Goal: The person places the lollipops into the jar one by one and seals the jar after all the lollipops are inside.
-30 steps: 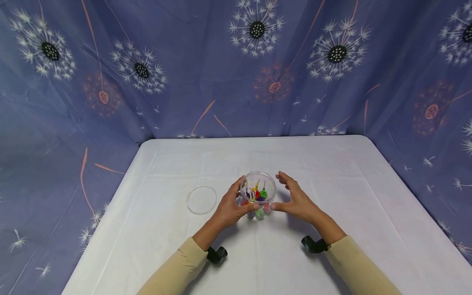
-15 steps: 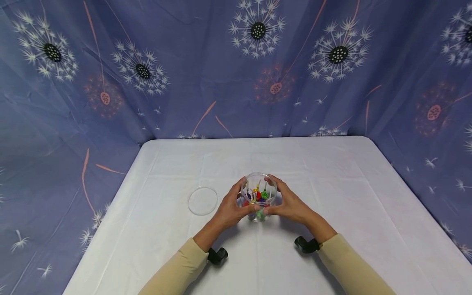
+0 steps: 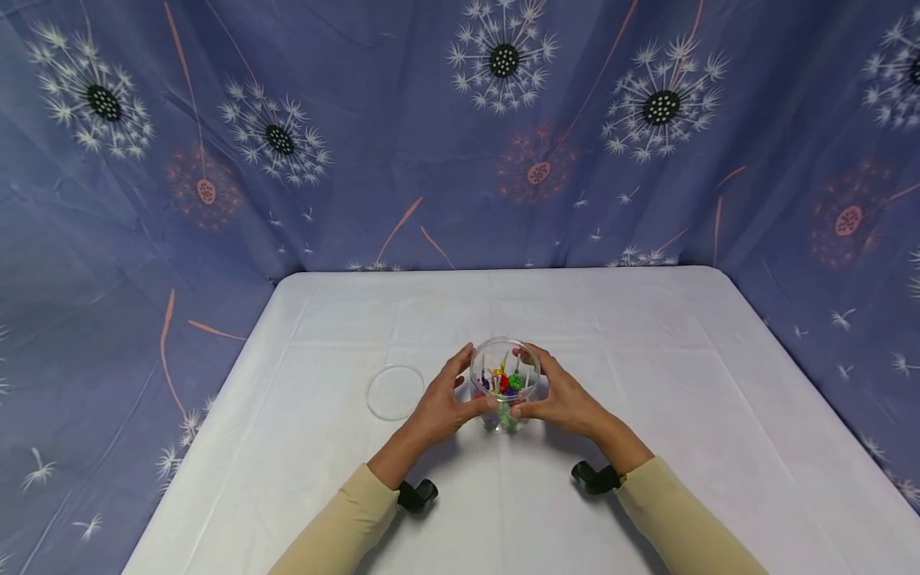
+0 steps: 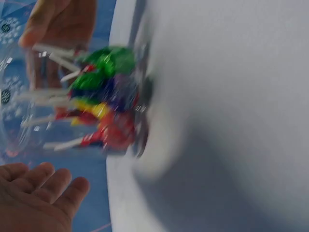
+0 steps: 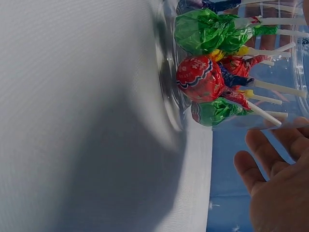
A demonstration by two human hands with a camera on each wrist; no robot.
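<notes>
A clear jar point(image 3: 505, 397) stands upright and uncovered on the table. Wrapped lollipops point(image 5: 200, 77) in red, green, yellow and dark blue fill its lower part, white sticks pointing up. My right hand point(image 3: 571, 399) grips the jar's right side near the rim, thumb in front and fingers curled behind. On the other side my left hand point(image 3: 442, 403) spreads around the jar. Its fingers point(image 4: 55, 186) stand apart from the wall in the left wrist view; whether its thumb touches is unclear. A clear round lid point(image 3: 395, 366) lies flat left of the jar.
A white cloth point(image 3: 647, 343) covers the table. Blue curtains point(image 3: 431, 144) with dandelion prints hang behind and at both sides. A small black device point(image 3: 417, 496) is strapped on each wrist, below the sleeves.
My right hand has come in from the right and closed on the jar. The left hand has loosened and drawn slightly left. The lid has stayed put.
</notes>
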